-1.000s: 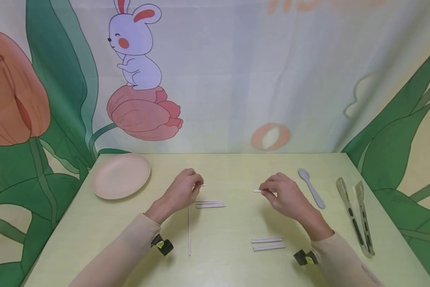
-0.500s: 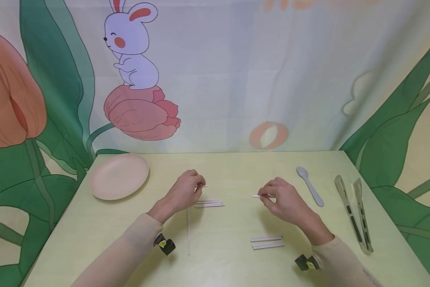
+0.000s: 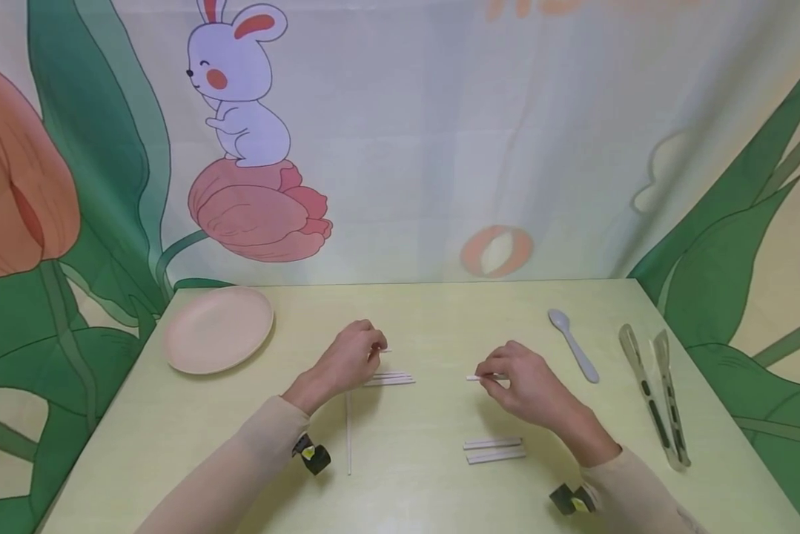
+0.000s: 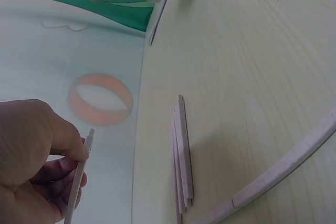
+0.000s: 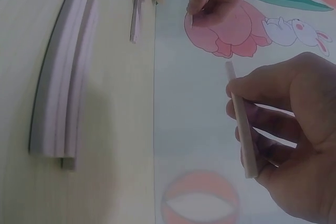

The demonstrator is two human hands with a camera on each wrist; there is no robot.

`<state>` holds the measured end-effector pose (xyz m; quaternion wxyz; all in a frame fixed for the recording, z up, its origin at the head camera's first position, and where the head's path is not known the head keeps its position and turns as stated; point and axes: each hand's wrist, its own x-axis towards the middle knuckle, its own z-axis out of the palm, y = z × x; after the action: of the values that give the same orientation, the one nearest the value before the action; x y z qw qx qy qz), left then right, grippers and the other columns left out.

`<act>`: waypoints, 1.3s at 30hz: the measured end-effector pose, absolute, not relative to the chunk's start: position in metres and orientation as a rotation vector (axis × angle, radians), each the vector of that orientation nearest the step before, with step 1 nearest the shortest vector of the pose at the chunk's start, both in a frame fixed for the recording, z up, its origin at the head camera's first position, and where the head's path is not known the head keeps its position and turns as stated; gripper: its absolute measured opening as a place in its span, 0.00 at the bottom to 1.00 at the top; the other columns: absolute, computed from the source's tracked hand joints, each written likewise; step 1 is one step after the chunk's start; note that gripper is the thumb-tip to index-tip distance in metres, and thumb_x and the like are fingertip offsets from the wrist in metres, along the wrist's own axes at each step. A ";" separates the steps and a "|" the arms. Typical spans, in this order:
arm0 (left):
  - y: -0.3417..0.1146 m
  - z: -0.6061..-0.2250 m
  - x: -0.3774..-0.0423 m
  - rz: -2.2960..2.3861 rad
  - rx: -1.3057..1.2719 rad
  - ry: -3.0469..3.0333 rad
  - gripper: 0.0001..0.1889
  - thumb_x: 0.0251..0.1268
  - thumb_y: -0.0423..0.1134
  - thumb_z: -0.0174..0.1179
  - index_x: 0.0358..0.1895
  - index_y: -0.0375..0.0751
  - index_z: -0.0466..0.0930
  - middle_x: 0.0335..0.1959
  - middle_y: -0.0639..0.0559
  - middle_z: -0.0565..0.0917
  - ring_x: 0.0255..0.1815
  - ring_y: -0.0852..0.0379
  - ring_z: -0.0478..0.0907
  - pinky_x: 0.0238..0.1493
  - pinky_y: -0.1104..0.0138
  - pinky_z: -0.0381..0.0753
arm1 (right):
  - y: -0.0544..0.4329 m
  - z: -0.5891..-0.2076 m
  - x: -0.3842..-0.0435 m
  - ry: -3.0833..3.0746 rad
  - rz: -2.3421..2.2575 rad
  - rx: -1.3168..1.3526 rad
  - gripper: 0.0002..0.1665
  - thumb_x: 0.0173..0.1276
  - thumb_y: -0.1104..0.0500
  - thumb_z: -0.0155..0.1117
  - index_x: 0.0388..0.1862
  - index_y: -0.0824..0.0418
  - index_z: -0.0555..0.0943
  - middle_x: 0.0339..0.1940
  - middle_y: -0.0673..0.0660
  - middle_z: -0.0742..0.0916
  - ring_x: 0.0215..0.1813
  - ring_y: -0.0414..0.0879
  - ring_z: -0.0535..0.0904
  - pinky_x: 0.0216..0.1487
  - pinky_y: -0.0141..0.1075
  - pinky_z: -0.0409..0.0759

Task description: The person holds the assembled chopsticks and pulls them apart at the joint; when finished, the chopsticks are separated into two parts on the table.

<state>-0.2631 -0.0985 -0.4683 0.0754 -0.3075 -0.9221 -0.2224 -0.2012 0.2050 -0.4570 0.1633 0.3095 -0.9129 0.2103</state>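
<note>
My left hand (image 3: 349,357) pinches a thin pale stick (image 4: 79,179) between thumb and fingers, raised above the table. Below it lies a bundle of several pale sticks (image 3: 393,380), side by side. A long narrow line of sticks (image 3: 349,437) runs toward the front edge; in the left wrist view a seam shows along it. The right hand (image 3: 526,384) holds another short, square-edged stick (image 5: 241,121) with thumb and fingertips, also off the table. Nearer the front, a second bundle of pale sticks (image 3: 495,450) rests on the tabletop below the right hand.
A round pinkish plate (image 3: 219,330) stands at the back left of the pale wooden table (image 3: 413,489). To the right lie a light grey spoon (image 3: 573,345) and a pair of tongs (image 3: 653,400). A printed curtain (image 3: 400,148) hangs behind the table.
My right hand has lowered toward the front of the table with its stick. The left hand has shifted slightly right and forward-down, still holding its stick. The head view has shifted a little.
</note>
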 end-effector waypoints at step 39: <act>-0.087 -0.502 -0.278 -0.639 -0.985 -2.867 0.08 0.58 0.25 0.59 0.37 0.34 0.87 0.32 0.47 0.82 0.35 0.55 0.75 0.42 0.63 0.78 | 0.204 -0.472 -0.189 -2.644 0.641 1.025 0.05 0.58 0.64 0.71 0.33 0.56 0.88 0.31 0.44 0.86 0.37 0.39 0.78 0.36 0.30 0.77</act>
<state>-0.2776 -0.0868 -0.5015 0.0216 -0.3178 -0.9252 -0.2063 -0.1891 0.2044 -0.4718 0.1170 0.3502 -0.9031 0.2191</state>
